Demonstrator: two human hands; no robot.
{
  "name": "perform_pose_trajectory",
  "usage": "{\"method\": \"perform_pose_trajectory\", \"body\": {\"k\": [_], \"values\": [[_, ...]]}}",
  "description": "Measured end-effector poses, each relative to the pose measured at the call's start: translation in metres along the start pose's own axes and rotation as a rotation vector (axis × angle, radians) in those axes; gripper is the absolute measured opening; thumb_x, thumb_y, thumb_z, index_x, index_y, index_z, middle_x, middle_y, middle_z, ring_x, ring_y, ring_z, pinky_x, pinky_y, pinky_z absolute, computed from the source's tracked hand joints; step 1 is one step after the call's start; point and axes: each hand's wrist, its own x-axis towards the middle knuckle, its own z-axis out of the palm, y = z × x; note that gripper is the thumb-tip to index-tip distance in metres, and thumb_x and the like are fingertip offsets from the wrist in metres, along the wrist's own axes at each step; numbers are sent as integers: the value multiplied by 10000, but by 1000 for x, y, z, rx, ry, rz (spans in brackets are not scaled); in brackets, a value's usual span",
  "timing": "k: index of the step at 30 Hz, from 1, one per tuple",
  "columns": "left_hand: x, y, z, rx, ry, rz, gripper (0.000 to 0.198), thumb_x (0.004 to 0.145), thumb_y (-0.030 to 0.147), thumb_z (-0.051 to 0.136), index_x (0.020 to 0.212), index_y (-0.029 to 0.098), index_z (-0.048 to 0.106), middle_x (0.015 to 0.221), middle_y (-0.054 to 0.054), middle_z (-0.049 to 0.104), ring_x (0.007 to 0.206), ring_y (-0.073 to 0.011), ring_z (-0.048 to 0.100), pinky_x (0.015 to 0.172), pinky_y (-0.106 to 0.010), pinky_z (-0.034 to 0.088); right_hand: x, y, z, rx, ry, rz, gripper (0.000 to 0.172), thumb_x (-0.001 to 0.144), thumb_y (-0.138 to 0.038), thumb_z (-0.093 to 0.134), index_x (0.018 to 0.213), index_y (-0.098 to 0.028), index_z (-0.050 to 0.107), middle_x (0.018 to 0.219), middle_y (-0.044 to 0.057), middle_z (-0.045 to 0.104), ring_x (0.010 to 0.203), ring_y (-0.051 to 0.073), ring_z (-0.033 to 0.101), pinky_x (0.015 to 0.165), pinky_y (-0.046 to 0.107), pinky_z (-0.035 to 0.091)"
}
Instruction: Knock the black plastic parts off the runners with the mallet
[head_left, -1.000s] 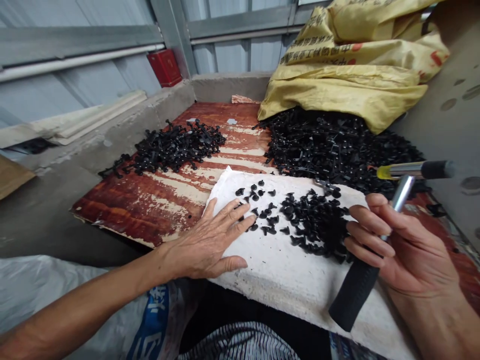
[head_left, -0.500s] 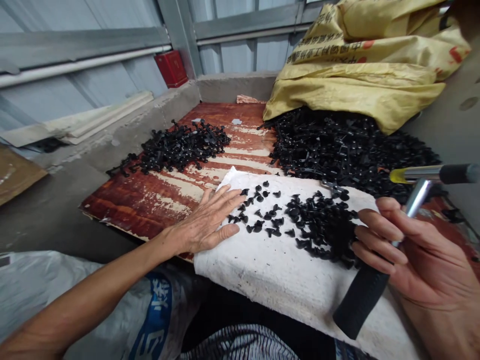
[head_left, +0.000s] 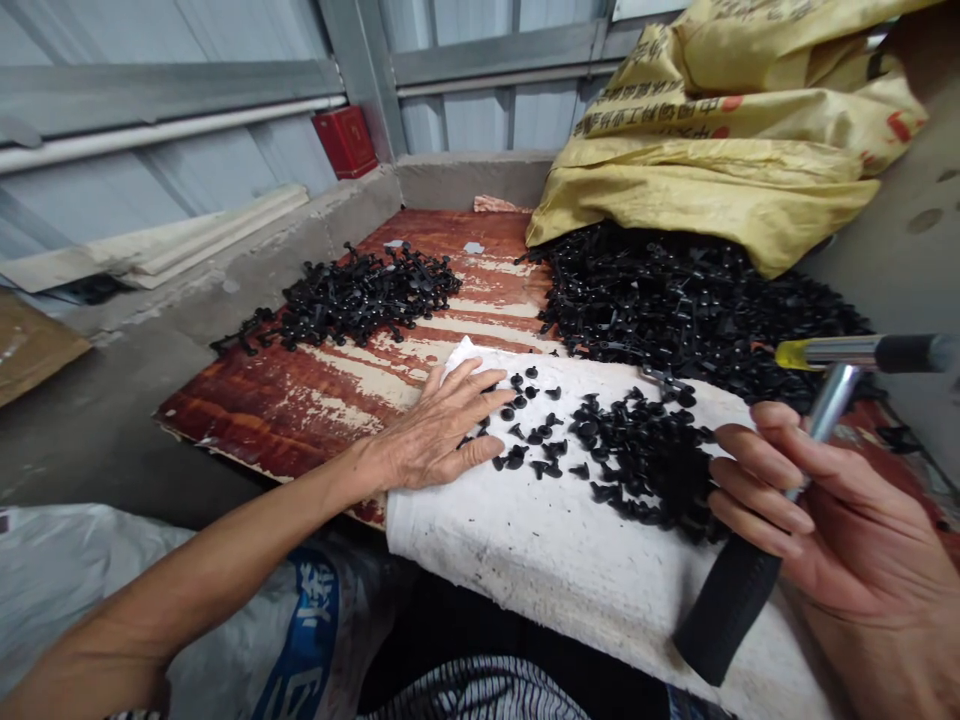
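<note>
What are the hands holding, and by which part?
The right hand grips a hammer where its black handle meets the metal shaft. The left hand holds nothing, resting on a white cloth.

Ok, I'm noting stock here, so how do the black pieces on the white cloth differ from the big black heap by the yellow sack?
The black pieces on the white cloth lie apart as small separate studs, while the black heap looks tangled, seemingly still joined on runners. The pieces form a thin, low scatter; the heap is far larger and deeper, banked against the yellow sack. Both are the same dull black, plastic-looking.
</note>
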Motion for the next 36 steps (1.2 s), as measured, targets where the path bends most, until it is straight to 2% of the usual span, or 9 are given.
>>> {"method": "perform_pose_trajectory", "body": {"k": [5, 9, 18, 25, 31, 36], "values": [[5, -14, 2, -18, -14, -124, 715, 952, 643, 182, 1471, 205, 405, 1596, -133, 311, 1500, -314, 135, 1166, -621, 114, -1, -1, 1, -7, 7, -2, 125, 745, -263, 706, 730, -249, 583, 589, -84, 234, 450, 62, 28, 304, 163, 155], [7, -22, 3, -9, 8, -151, 698, 950, 647, 187, 1446, 232, 449, 1586, -129, 330, 1492, -318, 160, 1154, -620, 135, 0, 0, 1, -7, 7, -9, 148, 729, -263, 720, 709, -247, 575, 578, -82, 246, 445, 62, 30, 306, 170, 134], [10, -22, 1, 2, 51, -100, 713, 958, 625, 174, 1387, 178, 527, 1546, -172, 374, 1468, -336, 192, 1138, -607, 167, -1, 0, 2, -38, 15, -27, 123, 772, -265, 673, 702, -245, 574, 606, -77, 214, 462, 73, 31, 318, 184, 128], [19, -29, 1, 33, 86, -90, 674, 969, 596, 185, 1365, 184, 542, 1517, -156, 402, 1437, -306, 255, 1145, -556, 206, -1, -1, 1, -22, 21, -17, 115, 762, -253, 669, 716, -251, 564, 603, -79, 218, 467, 73, 24, 313, 178, 149], [22, -16, 4, 42, 44, -24, 622, 971, 590, 211, 1365, 243, 544, 1563, -108, 346, 1486, -337, 147, 1161, -602, 127, -1, -1, 2, 1, 9, -16, 135, 753, -254, 696, 710, -242, 568, 589, -80, 239, 448, 65, 39, 306, 170, 151], [27, -16, 6, 37, 41, -2, 577, 984, 551, 236, 1358, 245, 552, 1565, -103, 341, 1481, -355, 156, 1152, -634, 124, 0, 1, -1, 7, 1, -17, 146, 770, -267, 698, 715, -247, 563, 581, -84, 247, 442, 65, 38, 305, 161, 162]]}}
